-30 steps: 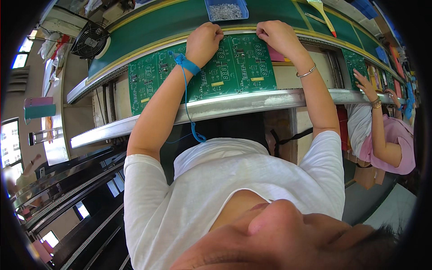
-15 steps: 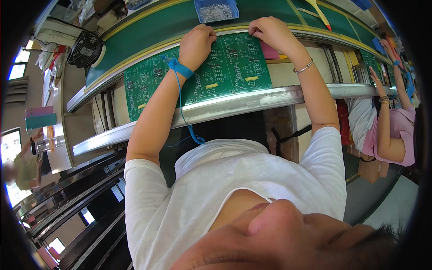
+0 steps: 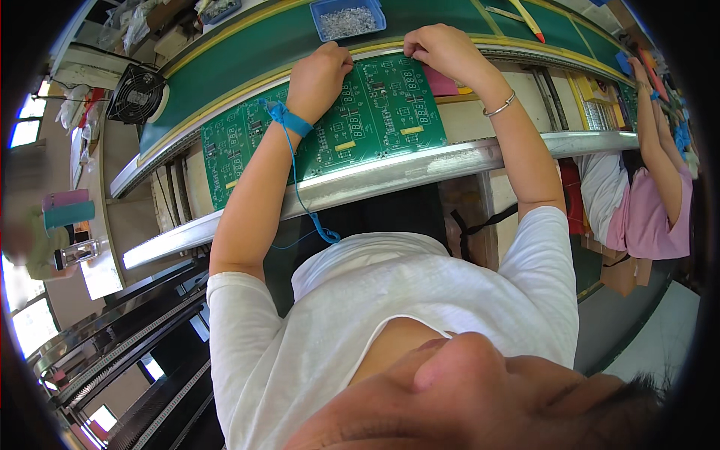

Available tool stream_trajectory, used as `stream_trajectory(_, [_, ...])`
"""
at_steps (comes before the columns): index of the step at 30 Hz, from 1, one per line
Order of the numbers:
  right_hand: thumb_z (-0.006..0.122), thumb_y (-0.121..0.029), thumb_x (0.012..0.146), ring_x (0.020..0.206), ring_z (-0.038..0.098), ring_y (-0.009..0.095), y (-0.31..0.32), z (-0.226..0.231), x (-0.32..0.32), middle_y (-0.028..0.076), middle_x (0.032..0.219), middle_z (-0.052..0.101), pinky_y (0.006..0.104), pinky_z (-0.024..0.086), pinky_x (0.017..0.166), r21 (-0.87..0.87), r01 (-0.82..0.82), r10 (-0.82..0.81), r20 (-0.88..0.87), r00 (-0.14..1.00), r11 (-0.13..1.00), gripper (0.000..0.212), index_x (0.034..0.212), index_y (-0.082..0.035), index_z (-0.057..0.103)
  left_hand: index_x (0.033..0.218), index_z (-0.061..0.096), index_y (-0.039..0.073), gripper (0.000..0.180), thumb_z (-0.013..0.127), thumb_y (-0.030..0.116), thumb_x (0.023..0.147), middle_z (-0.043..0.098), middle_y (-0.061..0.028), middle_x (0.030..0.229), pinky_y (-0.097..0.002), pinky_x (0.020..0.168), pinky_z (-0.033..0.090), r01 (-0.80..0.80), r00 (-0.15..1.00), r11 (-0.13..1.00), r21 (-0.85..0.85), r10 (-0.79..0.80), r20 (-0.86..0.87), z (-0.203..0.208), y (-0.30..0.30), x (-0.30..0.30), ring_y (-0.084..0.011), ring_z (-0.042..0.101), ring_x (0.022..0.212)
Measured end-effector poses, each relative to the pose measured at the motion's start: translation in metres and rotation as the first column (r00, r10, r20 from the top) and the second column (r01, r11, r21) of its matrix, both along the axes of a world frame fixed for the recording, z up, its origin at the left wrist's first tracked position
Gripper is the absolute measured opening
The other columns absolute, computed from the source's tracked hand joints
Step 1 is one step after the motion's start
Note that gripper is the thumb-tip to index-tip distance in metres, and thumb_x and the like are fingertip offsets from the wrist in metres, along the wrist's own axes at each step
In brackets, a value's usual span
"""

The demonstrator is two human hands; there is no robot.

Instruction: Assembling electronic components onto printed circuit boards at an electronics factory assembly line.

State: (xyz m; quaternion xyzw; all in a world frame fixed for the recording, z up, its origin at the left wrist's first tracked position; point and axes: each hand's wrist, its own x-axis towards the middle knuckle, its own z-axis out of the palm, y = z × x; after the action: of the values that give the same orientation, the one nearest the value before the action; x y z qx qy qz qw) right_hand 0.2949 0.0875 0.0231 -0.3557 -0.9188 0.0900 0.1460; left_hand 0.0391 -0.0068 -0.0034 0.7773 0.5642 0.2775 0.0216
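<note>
A green circuit board (image 3: 382,142) with white digit displays and small parts lies across two metal rails in front of me. My left hand (image 3: 316,79) is bent over its far edge near the middle, fingers closed and fingertips pinched together. At the board's far right corner is my right hand (image 3: 444,52), also closed in a pinch. Whatever sits between the fingertips of either hand is too small or hidden to make out. A blue strap (image 3: 291,118) with a coiled cord circles my left wrist. Just beyond the hands stands a blue tray (image 3: 318,21) of small clear parts.
A green conveyor belt (image 3: 247,56) runs behind the board, with a yellow-handled tool (image 3: 529,19) on it. The near metal rail (image 3: 390,166) lies before my body. A black fan (image 3: 137,94) stands at left. A co-worker in pink (image 3: 660,210) works at right.
The whole view has shifted slightly. My hands stay pinched at the board's far edge. The co-worker's nearer hand at right has moved farther away from their body.
</note>
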Motion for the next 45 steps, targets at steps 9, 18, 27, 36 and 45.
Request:
stream_trajectory(9, [0.070,-0.010,0.088,0.087,0.072,0.029,0.002,0.000,-0.001,0.009,0.090,0.074,0.0407,0.056,0.076,-0.002,-0.003,0.003,0.005,1.000,1.000,0.009,0.097,-0.008,0.072,0.098,0.070,0.004,0.011,0.071,0.013,0.092,0.066,-0.0054,0.085,-0.0337,0.065,0.050,0.001,0.837,0.954,-0.301,0.164,0.522,0.011,-0.004,-0.009,-0.0158,0.062,0.073])
stream_trajectory(18, [0.068,-0.011,0.088,0.085,0.072,0.029,0.004,-0.004,-0.002,0.010,0.089,0.075,0.0406,0.056,0.075,0.001,0.042,-0.042,0.023,0.999,0.999,0.009,0.094,-0.006,0.073,0.124,0.059,-0.009,0.024,0.049,-0.001,0.103,0.068,-0.0128,0.100,-0.0289,0.078,0.059,0.315,0.307,0.863,-0.395,0.301,0.903,0.030,-0.023,-0.016,-0.0229,0.072,0.094])
stream_trajectory(27, [0.069,-0.013,0.086,0.090,0.072,0.031,-0.003,0.001,-0.006,0.009,0.092,0.076,0.0437,0.057,0.078,-0.021,0.103,-0.102,0.048,0.994,0.994,0.010,0.091,-0.009,0.076,0.127,0.053,-0.008,0.026,0.045,0.007,0.108,0.071,-0.0235,0.115,-0.0300,0.075,0.063,0.314,0.443,0.846,-0.430,0.270,0.855,0.025,-0.022,-0.020,-0.0261,0.075,0.087])
stream_trajectory(36, [0.071,-0.017,0.088,0.086,0.071,0.028,-0.003,0.010,-0.007,0.006,0.088,0.075,0.0407,0.055,0.074,-0.089,0.048,-0.048,0.004,0.999,0.995,0.009,0.095,-0.012,0.073,0.112,0.055,-0.003,0.023,0.047,0.019,0.110,0.074,-0.0213,0.104,-0.0266,0.064,0.060,0.348,0.369,0.818,-0.458,0.330,0.869,0.017,-0.015,-0.028,-0.0206,0.074,0.075])
stream_trajectory(45, [0.070,-0.018,0.091,0.092,0.067,0.022,0.017,0.041,-0.070,0.004,0.093,0.068,0.0384,0.051,0.075,0.323,-0.184,0.226,-0.096,0.970,0.928,0.011,0.101,-0.014,0.070,0.100,0.067,0.001,0.031,0.050,0.025,0.111,0.064,-0.0024,0.072,-0.0222,0.050,0.045,0.360,0.408,0.807,-0.469,0.315,0.857,0.014,-0.017,-0.029,-0.0080,0.056,0.053])
